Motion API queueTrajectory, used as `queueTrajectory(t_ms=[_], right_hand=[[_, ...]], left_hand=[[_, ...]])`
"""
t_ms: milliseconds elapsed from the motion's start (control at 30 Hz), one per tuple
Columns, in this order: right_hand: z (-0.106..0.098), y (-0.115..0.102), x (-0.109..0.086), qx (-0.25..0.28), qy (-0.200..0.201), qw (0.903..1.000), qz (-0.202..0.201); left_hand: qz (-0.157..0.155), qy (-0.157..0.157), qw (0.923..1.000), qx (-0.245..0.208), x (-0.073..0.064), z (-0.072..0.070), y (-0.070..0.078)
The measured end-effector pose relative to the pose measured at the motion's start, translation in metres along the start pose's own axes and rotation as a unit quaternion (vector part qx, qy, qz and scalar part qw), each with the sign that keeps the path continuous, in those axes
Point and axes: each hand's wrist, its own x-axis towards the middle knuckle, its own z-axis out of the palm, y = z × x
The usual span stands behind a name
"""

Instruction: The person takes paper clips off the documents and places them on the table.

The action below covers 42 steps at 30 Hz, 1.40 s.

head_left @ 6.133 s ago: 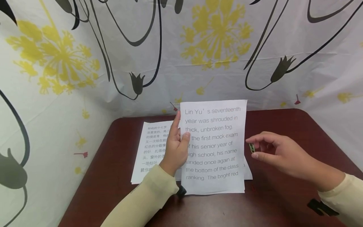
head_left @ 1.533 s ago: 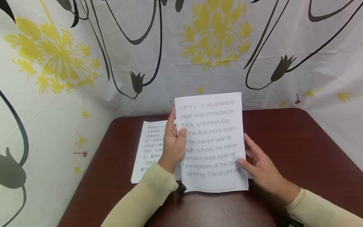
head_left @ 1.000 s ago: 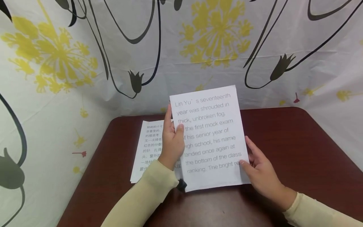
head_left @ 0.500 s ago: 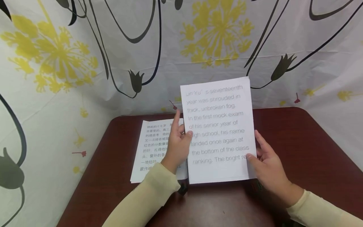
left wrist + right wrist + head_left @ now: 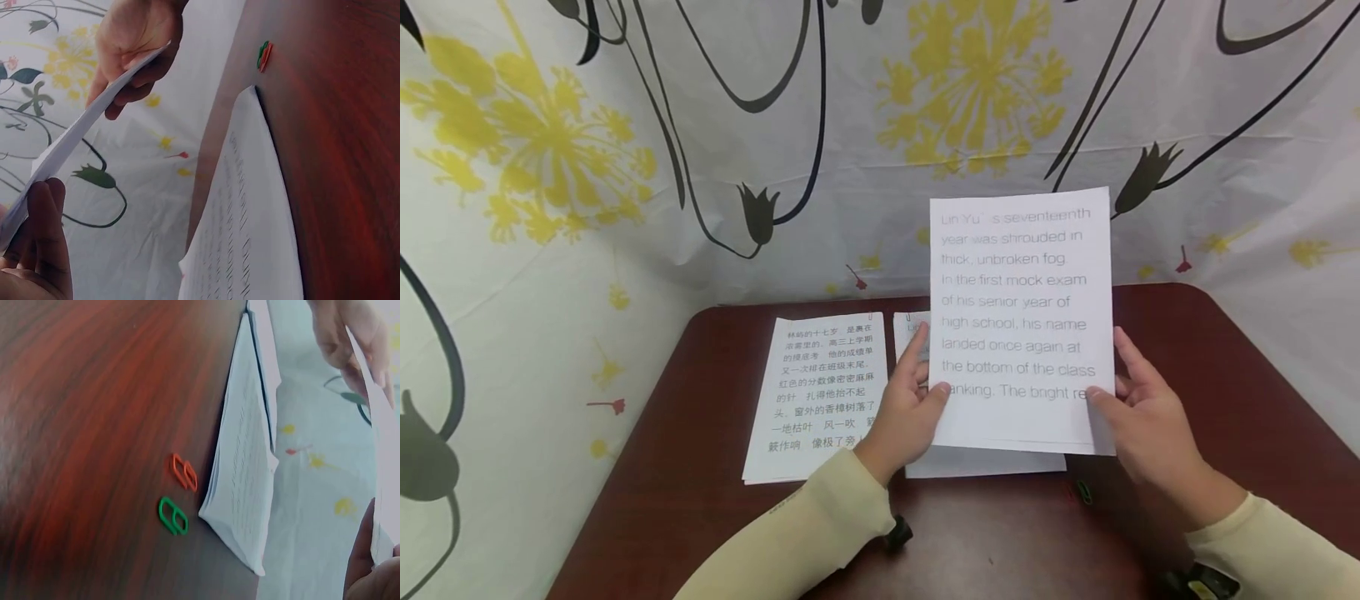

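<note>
Now higher, sheets (image 5: 1021, 321) in fingers (image 5: 1138, 360)

I see from my distant post a dark red-brown table (image 5: 992, 533), carrying an English-printed stack (image 5: 992, 463), partly hidden. Near this stack's right front corner lie a green clip (image 5: 173, 515) and a red clip (image 5: 184, 472); just to its left is a Chinese-printed stack (image 5: 823, 400).

A paper stack (image 5: 822, 393) lies left of raised sheets (image 5: 1018, 333).
</note>
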Motion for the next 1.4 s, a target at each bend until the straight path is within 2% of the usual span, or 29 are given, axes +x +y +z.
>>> queueTrajectory(t_ms=[67, 200, 433, 633, 767, 933, 1100, 1233, 1400], right_hand=[[-0.005, 0.001, 0.001, -0.008, -0.001, 0.9999, 0.011], [-0.015, 0.003, 0.003, -0.070, -0.001, 0.9974, 0.017], [-0.031, 0.010, 0.008, -0.135, -0.004, 0.9901, 0.038], [-0.055, 0.020, 0.013, -0.180, -0.006, 0.9815, 0.064], [-0.072, 0.029, 0.018, -0.205, -0.007, 0.9757, 0.078], [-0.091, 0.038, 0.022, -0.230, -0.016, 0.9682, 0.099], [-0.109, 0.048, 0.027, -0.268, -0.026, 0.9571, 0.107], [-0.122, 0.054, 0.028, -0.288, -0.031, 0.9506, 0.112], [-0.134, 0.061, 0.030, -0.306, -0.050, 0.9434, 0.118]], left_hand=[[0.000, -0.003, 1.0000, 0.004, 0.000, 0.003, -0.002], [-0.013, -0.002, 0.9998, 0.014, 0.003, 0.010, -0.006], [-0.070, 0.001, 0.9976, -0.002, 0.013, 0.025, -0.017], [-0.109, 0.000, 0.9939, -0.011, 0.025, 0.045, -0.028], [-0.136, 0.003, 0.9907, -0.005, 0.032, 0.061, -0.033], [-0.173, 0.022, 0.9846, 0.002, 0.041, 0.080, -0.038], [-0.207, 0.035, 0.9776, -0.012, 0.050, 0.100, -0.046], [-0.226, 0.029, 0.9734, -0.022, 0.055, 0.113, -0.050], [-0.242, 0.013, 0.9702, 0.011, 0.059, 0.124, -0.053]])
